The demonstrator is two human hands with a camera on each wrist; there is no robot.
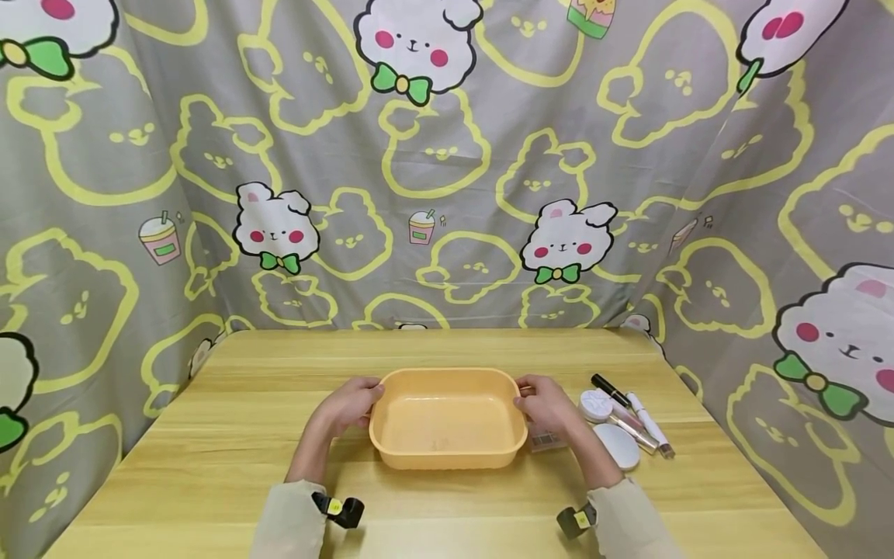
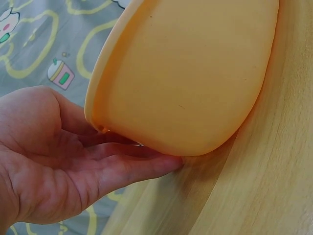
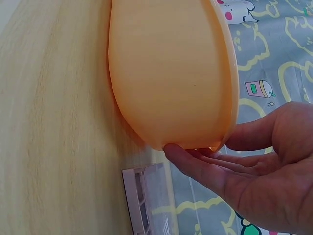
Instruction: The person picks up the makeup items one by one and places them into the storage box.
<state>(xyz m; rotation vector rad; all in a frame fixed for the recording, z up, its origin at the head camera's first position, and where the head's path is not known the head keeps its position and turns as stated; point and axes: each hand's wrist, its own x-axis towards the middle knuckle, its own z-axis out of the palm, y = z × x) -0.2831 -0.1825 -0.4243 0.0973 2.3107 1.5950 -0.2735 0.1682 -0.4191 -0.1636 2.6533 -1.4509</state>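
Basin [image 1: 447, 419], held by a person's two hands at the middle of a space closed in on the far, left and right sides by grey cloth [image 1: 335, 147] with yellow outlines and white cartoon rabbits. Below spreads a pale wooden table [image 1: 230, 435]; the basin is midway between its left and right edges, though whether the base rests on the wood or is just above it cannot be told. The step in hand seems to be positioning the basin; the next move probably calls for both hands to keep it level and clear of the small things at right. It is light orange, smooth and slightly shiny, probably plastic: a rounded oblong with a raised rim and a faint smudge on its floor. The left hand [image 1: 355, 402] grips its left end, the right hand [image 1: 546, 405] its right end, well apart from each other. Just beside that right end lies a partly hidden flat box [image 3: 149, 198]; farther right cluster a white stick [image 1: 649, 423], pinkish tube [image 1: 634, 431], round white case [image 1: 616, 446], black tube [image 1: 610, 390] and small round pot [image 1: 596, 405].
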